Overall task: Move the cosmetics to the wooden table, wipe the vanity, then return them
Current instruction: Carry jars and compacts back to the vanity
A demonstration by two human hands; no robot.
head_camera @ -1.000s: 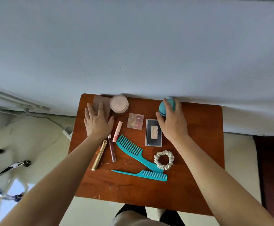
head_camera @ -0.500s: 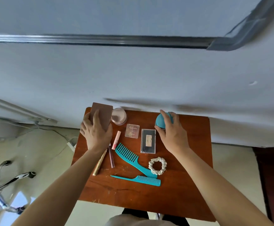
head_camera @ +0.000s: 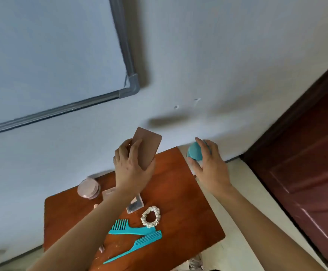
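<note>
Left hand [head_camera: 132,169]: grasps a flat brown palette [head_camera: 149,145], fingers across its face, held above the 12 o'clock edge of the wooden table [head_camera: 178,192].

Right hand [head_camera: 210,169]: grasps a teal round case [head_camera: 195,152], held off the table, beyond its 1 o'clock corner.

On the table:
- Pink round compact [head_camera: 89,188] at 10 o'clock.
- Clear case [head_camera: 135,205] near centre, partly hidden by the left forearm.
- White scrunchie [head_camera: 143,218] just beside the clear case.
- Teal wide-tooth comb [head_camera: 132,229] and teal tail comb [head_camera: 139,244] at 6 o'clock, close together.
</note>
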